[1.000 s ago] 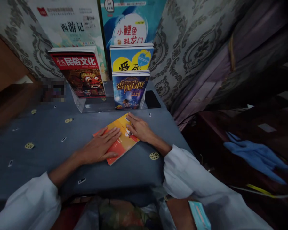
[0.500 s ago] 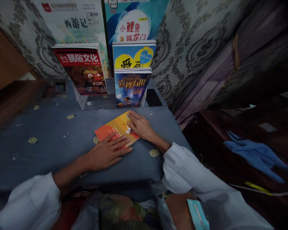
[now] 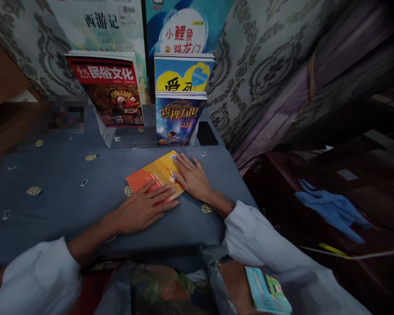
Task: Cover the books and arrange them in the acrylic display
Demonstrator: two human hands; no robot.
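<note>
A desk covered with a grey-blue cloth dotted with small yellow round patches filled the middle of the view, and behind it hung a grey curtain with a pale damask pattern. Two large posters leaned against that curtain, a pale one with black characters and a blue one with a white cloud shape. In front of them a clear acrylic book stand stood on the desk and held a red-topped book with a mask on its cover, a blue and yellow book, and just before that one a dark blue book with gold lettering. A flat black rectangular device lay just beside the stand on the right. To the far right, off the desk, a crumpled blue cloth lay on a dark surface.

A thin orange and yellow booklet lay flat on the desk, near its front right part, between the stand and the person. The left hand rested palm down on the booklet's near edge, fingers straight and slightly spread, gripping nothing. The right hand pressed flat on the booklet's right end, fingers likewise extended and a little apart. Both arms wore white sleeves. A small teal booklet showed at the lower edge, by the right sleeve.
</note>
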